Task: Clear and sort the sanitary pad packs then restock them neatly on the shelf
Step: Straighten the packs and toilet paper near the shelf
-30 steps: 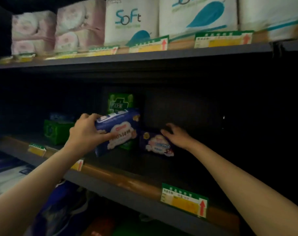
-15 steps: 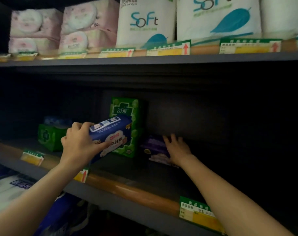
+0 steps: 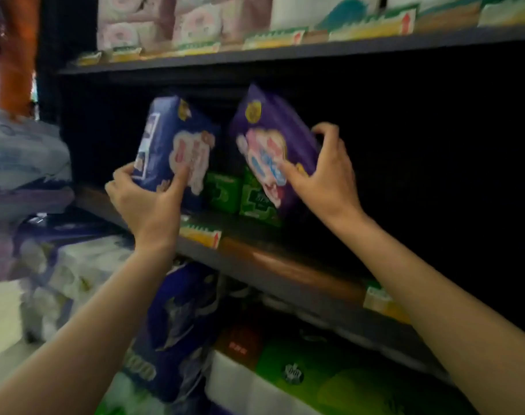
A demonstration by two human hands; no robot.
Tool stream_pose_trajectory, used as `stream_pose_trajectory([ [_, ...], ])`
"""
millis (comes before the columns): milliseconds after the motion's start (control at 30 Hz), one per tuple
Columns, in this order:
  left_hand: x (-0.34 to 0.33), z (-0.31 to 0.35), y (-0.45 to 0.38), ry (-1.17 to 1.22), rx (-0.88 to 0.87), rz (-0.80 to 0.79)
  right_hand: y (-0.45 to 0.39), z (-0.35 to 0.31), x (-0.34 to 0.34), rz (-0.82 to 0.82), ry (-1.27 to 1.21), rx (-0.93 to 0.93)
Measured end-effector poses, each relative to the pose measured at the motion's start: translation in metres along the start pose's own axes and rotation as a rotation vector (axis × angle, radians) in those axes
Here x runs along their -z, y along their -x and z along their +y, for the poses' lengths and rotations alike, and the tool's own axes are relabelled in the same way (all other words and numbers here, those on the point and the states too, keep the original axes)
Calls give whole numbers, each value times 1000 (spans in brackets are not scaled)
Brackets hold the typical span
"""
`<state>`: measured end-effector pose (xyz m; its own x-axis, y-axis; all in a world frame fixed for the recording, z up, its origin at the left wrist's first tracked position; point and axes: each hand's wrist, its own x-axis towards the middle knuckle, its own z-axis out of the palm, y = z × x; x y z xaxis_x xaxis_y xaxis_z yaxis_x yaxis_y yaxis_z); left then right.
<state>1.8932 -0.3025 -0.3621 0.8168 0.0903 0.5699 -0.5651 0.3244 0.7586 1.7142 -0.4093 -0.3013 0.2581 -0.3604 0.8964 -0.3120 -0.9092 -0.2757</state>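
My left hand [image 3: 148, 202] grips the lower end of a dark blue pad pack [image 3: 172, 142], held upright in front of the middle shelf [image 3: 255, 265]. Just to its right, my right hand [image 3: 321, 178] holds a purple pad pack [image 3: 273, 139], tilted with its top leaning left. Both packs are raised clear of the shelf board. Behind and below them, two green pad packs [image 3: 225, 194] stand on the shelf, partly hidden by the purple pack. The right part of the shelf is dark.
Price tags [image 3: 201, 235] line the shelf edges. Pink tissue packs [image 3: 153, 22] fill the upper shelf. Below are a large blue pack [image 3: 177, 330], white rolls [image 3: 84, 265] and green packs [image 3: 330, 378]. Bagged goods [image 3: 21, 163] stick out at the left.
Both hands have lifted off the shelf: the right hand took hold of the purple pack and raised it, the left turned the blue pack upright. The view has swung right and down.
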Motion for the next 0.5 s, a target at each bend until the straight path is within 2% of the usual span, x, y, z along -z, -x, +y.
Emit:
stream_pose_trajectory([
  [67,33,-5,7,138,96,69,20,-39,-8,-3,-201,-24],
  [133,77,-22,19,161,114,123,55,-67,-20,-87,-313,-63],
  [300,202,-92,76,-347,152,135,173,-91,-68,-415,-464,-166],
  [400,272,-147,126,-594,269,74,254,-86,-102,-638,-507,-210],
  [500,335,-191,181,-875,450,-56,334,-72,-125,-856,-483,-292],
])
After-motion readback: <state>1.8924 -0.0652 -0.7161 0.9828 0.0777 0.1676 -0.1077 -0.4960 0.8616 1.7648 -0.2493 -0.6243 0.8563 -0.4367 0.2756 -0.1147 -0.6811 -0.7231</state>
